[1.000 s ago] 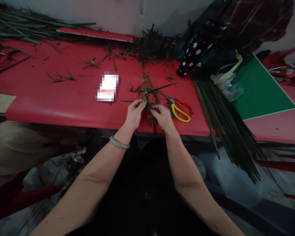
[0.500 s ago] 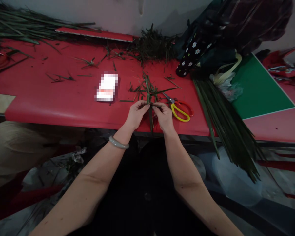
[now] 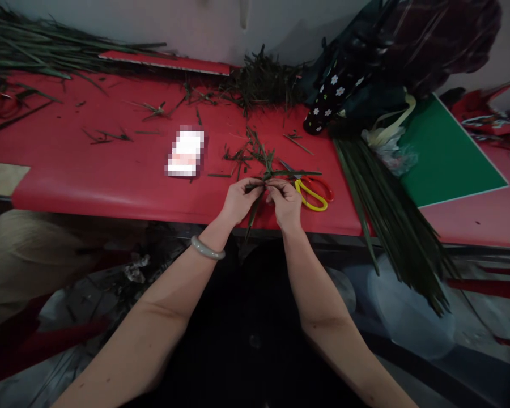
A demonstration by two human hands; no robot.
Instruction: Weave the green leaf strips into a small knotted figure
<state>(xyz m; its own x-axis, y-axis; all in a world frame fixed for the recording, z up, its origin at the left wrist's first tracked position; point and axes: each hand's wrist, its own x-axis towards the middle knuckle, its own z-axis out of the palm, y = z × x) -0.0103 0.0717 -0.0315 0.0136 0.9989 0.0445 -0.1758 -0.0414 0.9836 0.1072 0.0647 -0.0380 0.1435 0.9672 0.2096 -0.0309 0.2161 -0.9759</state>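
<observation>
Both my hands meet near the front edge of the red-covered table, pinching a small piece woven from green leaf strips (image 3: 268, 174). My left hand (image 3: 240, 198) is closed on its left side, with a bangle on that wrist. From the right, my right hand (image 3: 287, 203) grips the same piece with thumb and fingers. One strip sticks out to the right and another hangs toward the table edge. The fingers hide the middle of the weave. Scissors (image 3: 312, 195) with one yellow and one red handle lie just right of my right hand.
A pixelated bright phone-like rectangle (image 3: 186, 152) lies to the left. Leaf scraps (image 3: 261, 82) are heaped at the back. Long leaves (image 3: 391, 221) hang over the front edge at right, beside a green board (image 3: 454, 158). A black flowered object (image 3: 331, 99) stands behind them.
The woven piece has turned between my fingers: its right strip now points more level and farther right, and its lower strip slants to the left. Both hands keep their pinch.
</observation>
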